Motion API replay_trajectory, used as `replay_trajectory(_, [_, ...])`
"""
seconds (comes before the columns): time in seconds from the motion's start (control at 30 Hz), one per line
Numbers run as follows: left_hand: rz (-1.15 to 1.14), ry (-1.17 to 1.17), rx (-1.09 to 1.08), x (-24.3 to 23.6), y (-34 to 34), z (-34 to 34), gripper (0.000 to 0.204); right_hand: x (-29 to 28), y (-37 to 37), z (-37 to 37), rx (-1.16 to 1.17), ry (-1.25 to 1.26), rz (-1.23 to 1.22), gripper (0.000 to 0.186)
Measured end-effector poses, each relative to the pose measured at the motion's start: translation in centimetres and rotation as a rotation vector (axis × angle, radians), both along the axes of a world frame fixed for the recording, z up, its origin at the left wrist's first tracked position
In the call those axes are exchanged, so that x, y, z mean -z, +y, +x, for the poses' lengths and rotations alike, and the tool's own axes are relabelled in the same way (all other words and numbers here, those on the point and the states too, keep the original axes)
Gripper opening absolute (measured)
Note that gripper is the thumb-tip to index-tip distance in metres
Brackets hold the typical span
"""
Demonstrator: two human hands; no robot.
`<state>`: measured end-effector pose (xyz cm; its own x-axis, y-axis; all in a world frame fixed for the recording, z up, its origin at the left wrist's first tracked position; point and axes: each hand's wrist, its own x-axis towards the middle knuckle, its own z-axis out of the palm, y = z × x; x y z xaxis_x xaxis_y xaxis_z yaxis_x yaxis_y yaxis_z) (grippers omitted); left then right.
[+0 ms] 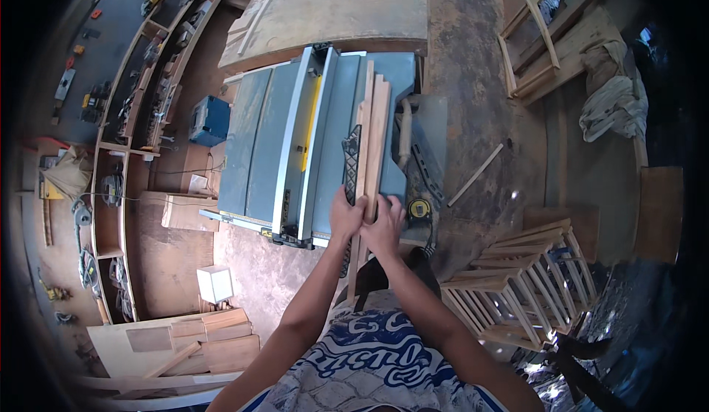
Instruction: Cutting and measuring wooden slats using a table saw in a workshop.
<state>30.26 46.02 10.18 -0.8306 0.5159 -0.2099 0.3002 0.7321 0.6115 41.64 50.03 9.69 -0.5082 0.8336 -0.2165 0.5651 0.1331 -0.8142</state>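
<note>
Several long, thin wooden strips (375, 131) lie side by side over the right part of a blue-grey table saw (251, 139), their far ends uneven. My left hand (346, 216) closes on the bundle's near part from the left. From the right, my right hand (384, 226) grips the same strips, its fingers curled round them. The two hands almost touch. Along the strips' left side runs a black latticed push stick (351, 153), partly hidden by my left hand. Further left, a silver fence (291, 146) with a yellow strip crosses the saw top. No blade can be made out.
A yellow and black tape measure (419, 210) sits right of the saw. Slatted wooden frames (517, 286) stand at the lower right. A loose stick (475, 175) lies on the floor. A wooden table (354, 6) adjoins the far side; tool shelves (114, 213) line the left.
</note>
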Motion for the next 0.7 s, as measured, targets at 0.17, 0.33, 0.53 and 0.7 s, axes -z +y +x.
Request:
replay_trajectory(0.17, [0.042,-0.04,-0.004,-0.8,0.5,3.4,0.071,0.3,-0.6,2.2,0.039,0.115,0.262,0.081])
replay_trajectory(0.33, [0.028,-0.199,-0.02,-0.4,3.0,5.9,0.062,3.1,2.0,4.1,0.053,0.381,0.036,0.087])
replay_trajectory(0.53, [0.165,-0.189,0.068,-0.4,6.9,10.1,0.058,2.3,6.4,7.2,0.16,0.687,-0.51,0.085])
replay_trajectory(0.7, [0.124,-0.247,0.216,1.6,13.3,13.3,0.068,5.9,12.0,10.6,0.315,0.794,-0.559,0.077])
